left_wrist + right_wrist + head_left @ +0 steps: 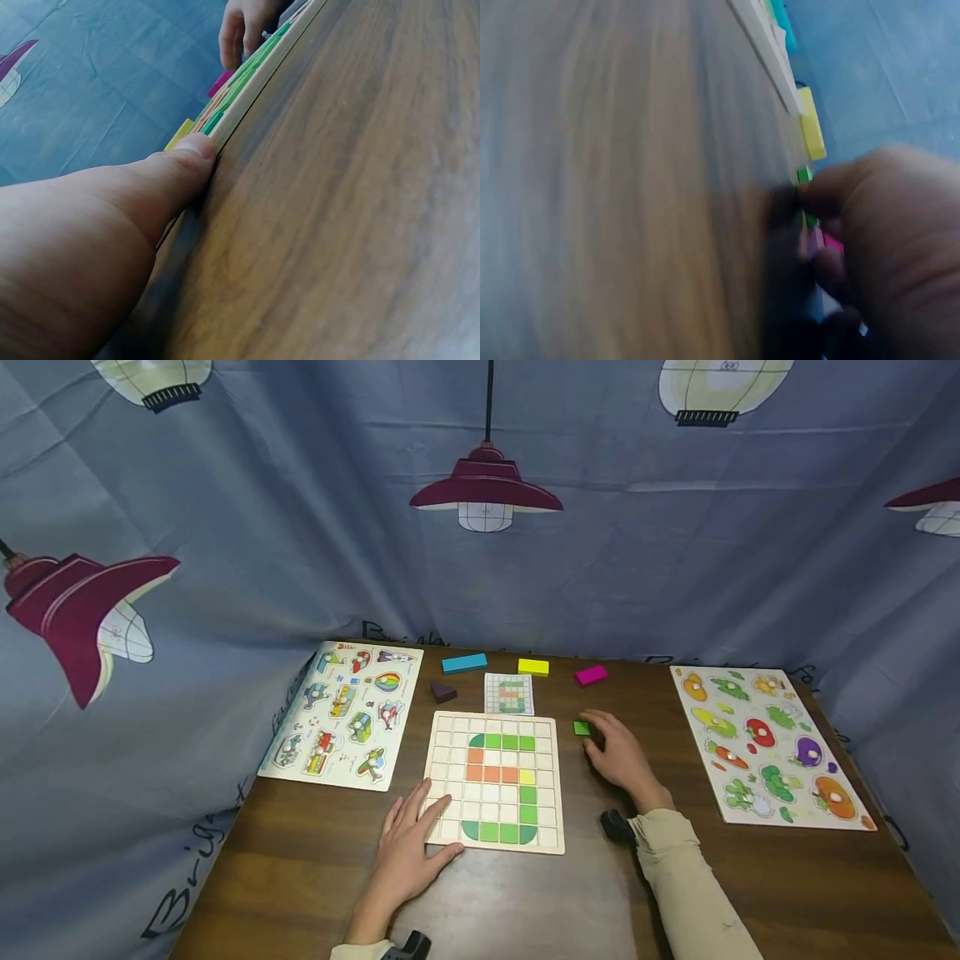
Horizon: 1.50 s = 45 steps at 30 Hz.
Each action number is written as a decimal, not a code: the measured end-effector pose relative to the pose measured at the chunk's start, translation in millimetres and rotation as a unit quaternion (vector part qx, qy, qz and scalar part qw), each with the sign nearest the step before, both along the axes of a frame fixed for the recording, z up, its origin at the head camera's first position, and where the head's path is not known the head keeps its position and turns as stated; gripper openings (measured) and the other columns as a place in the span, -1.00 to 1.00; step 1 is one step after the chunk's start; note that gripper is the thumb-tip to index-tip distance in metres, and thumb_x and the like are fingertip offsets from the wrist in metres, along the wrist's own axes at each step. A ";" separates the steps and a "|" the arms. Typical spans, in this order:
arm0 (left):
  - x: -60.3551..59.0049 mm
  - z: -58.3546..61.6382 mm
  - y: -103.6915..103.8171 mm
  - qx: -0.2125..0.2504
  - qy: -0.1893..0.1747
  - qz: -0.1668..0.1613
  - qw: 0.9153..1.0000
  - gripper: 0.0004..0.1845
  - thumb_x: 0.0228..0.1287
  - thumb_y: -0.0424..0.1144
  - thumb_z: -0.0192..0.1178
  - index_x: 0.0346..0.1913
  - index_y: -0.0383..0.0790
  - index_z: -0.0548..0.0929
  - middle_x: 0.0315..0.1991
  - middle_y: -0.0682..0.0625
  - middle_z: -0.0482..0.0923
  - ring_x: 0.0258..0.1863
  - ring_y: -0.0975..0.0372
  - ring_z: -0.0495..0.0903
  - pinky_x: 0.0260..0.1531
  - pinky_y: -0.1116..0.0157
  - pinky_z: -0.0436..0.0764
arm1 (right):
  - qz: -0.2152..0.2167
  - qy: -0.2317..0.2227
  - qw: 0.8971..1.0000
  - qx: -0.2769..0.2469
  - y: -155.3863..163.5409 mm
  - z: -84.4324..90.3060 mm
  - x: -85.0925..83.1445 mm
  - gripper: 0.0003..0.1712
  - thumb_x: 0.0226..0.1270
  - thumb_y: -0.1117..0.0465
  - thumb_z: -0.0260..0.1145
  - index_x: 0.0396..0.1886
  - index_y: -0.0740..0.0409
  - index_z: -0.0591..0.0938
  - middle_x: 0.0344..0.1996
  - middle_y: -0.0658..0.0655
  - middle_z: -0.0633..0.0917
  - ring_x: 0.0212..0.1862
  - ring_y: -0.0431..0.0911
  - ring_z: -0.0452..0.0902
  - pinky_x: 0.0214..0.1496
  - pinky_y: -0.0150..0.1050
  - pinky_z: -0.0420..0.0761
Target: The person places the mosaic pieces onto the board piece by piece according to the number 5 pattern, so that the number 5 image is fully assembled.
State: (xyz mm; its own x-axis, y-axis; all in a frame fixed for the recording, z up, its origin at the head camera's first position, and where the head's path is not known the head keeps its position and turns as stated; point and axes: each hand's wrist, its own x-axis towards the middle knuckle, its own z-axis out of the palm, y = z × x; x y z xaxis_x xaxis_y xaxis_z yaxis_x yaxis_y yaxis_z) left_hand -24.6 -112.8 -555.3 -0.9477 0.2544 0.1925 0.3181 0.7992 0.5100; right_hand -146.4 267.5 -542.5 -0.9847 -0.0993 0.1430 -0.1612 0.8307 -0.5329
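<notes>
Green block (582,727): on worktop (525,902), just right of grid board (547,777), at fingertips of right hand (618,756), fingers curled round it. Left hand (408,852): spread flat on board's near-left corner; farther off.

Black script on the backdrop cloth (187,902) reads partly as "Brig"; the rest is illegible.

A brown wooden table (525,902) carries a grid board (492,779), two peg puzzles (345,714) (768,743) and loose coloured blocks (532,667).
</notes>
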 end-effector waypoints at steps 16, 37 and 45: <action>-0.9 -0.3 1.4 0.004 0.003 -0.002 1.000 -0.20 0.09 0.19 0.47 0.40 0.05 0.52 0.57 -0.16 0.22 0.56 -0.05 0.23 0.53 -0.07 0.07 | -0.089 0.064 0.991 -0.078 -18.2 -15.5 35.7 -0.76 0.39 0.23 0.40 0.01 0.15 0.69 -0.21 0.13 0.66 -0.40 -0.15 0.39 -0.37 -0.35 0.38; -0.5 -2.0 0.7 0.002 -0.022 -0.007 1.000 -0.21 0.17 0.22 0.41 0.45 0.10 0.47 0.61 -0.10 0.15 0.61 -0.01 0.15 0.58 0.00 0.00 | 0.148 0.069 0.987 -0.006 -157.3 11.9 103.1 -0.81 0.29 0.19 0.49 -0.14 -0.12 0.70 -0.07 -0.12 0.70 0.01 -0.18 0.68 0.03 -0.18 0.72; 0.4 -3.1 0.2 -0.001 0.003 -0.009 1.000 -0.22 0.15 0.20 0.43 0.44 0.10 0.49 0.59 -0.13 0.20 0.57 -0.04 0.22 0.55 -0.02 0.06 | 0.140 0.077 0.987 0.028 -171.3 12.0 100.4 -0.90 0.32 0.16 0.47 -0.21 -0.13 0.76 -0.09 -0.10 0.71 -0.08 -0.15 0.68 -0.08 -0.21 0.70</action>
